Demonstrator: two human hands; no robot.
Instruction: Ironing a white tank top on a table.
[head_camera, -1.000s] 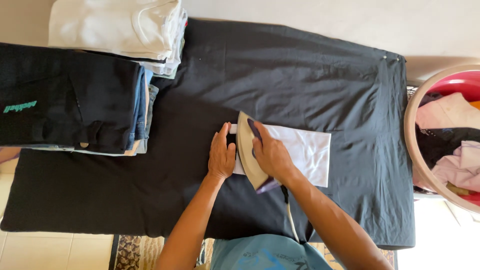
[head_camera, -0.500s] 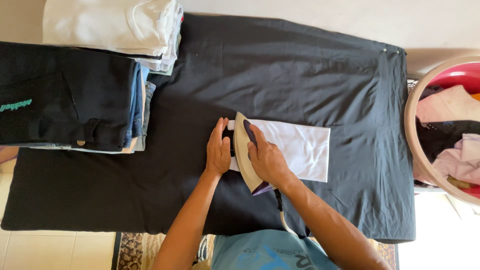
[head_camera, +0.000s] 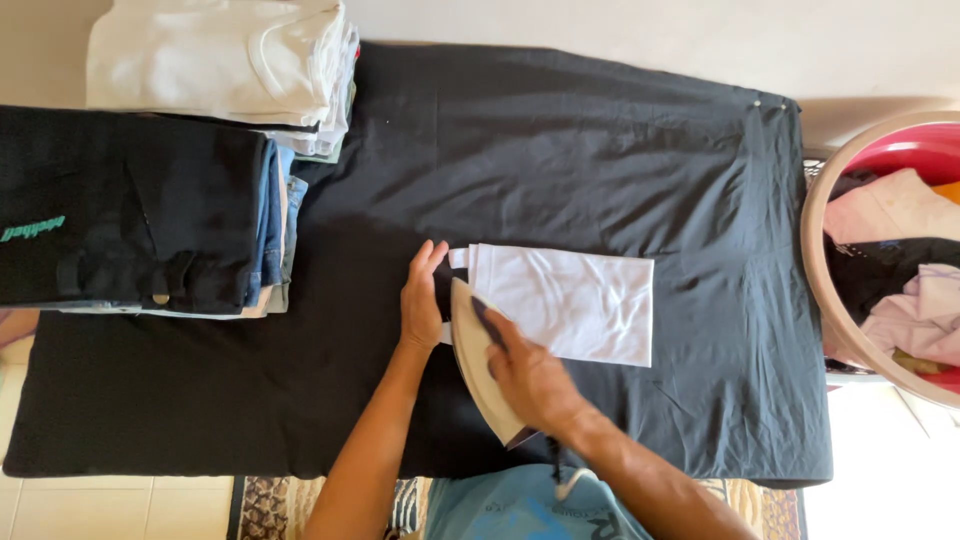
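Right hand (head_camera: 535, 380) gripping iron (head_camera: 478, 360) on white cloth (head_camera: 565, 300); left hand (head_camera: 422, 295) flat, pinning its edge—keep fingers clear, near tabletop's front edge.

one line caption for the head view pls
Right hand presses an iron on white cloth; left hand steadies it.

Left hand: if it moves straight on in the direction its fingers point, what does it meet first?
The left hand points away across the black cloth; the way looks free up to its far edge.
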